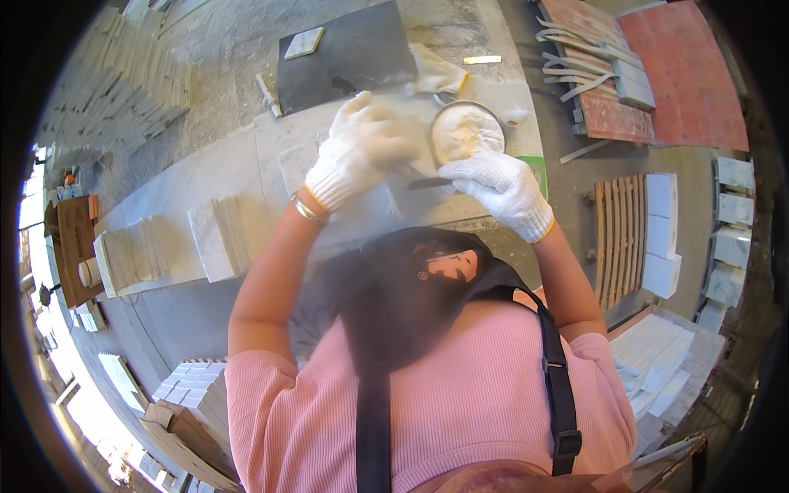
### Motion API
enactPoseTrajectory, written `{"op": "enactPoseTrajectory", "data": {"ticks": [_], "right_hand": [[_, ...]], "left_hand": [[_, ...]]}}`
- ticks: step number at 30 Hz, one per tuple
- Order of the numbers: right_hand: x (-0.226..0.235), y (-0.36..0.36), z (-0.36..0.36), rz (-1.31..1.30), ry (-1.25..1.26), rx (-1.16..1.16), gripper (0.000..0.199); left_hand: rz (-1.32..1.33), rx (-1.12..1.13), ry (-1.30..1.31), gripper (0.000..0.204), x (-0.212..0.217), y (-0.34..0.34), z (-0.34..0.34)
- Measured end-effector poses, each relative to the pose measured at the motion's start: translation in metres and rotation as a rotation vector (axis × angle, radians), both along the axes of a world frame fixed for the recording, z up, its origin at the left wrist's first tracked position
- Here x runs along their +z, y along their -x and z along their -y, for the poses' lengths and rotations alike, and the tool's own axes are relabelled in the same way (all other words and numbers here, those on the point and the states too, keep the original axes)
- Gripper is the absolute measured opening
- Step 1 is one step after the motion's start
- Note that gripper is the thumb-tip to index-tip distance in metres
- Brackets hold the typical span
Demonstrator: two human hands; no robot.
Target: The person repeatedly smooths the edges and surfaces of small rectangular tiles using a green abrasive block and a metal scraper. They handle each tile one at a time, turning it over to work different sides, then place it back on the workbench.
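Note:
My right hand (503, 191), in a white knit glove, is closed around a putty knife; its dark flat blade (428, 183) points left from my thumb side. Just beyond that hand stands a round bowl (435, 141) filled with a white paste or powder (465, 131). My left hand (355, 149), gloved too, hovers over a pale marble tile (293, 167) on the workbench (267, 135). Its fingers look bent, but motion smears them, and whether they hold anything does not show.
A spare glove (437, 74) lies beside a dark sheet (349, 57) bearing a small tile (304, 43). Marble tiles stand in rows (215, 238) on the bench's left. Stacked slabs (123, 82) are at far left; a wooden pallet (620, 238) and white blocks (662, 234) are at right.

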State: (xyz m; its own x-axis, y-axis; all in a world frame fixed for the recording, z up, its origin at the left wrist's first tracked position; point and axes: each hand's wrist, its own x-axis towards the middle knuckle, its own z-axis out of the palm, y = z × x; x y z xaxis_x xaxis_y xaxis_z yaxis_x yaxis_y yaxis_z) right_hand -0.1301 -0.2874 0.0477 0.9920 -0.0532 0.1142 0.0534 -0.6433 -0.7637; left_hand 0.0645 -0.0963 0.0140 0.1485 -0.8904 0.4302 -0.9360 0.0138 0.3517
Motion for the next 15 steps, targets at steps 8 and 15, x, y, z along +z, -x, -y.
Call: {"op": "enactPoseTrajectory", "data": {"ticks": [8, 15], "right_hand": [[-0.004, -0.009, -0.003, 0.055, 0.129, 0.007, 0.027], [-0.003, 0.008, -0.007, 0.041, 0.016, -0.056, 0.026]], "left_hand": [[-0.027, -0.012, -0.013, 0.030, -0.001, -0.001, 0.001], [-0.035, -0.008, -0.014, 0.028, -0.005, -0.003, 0.001]]}}
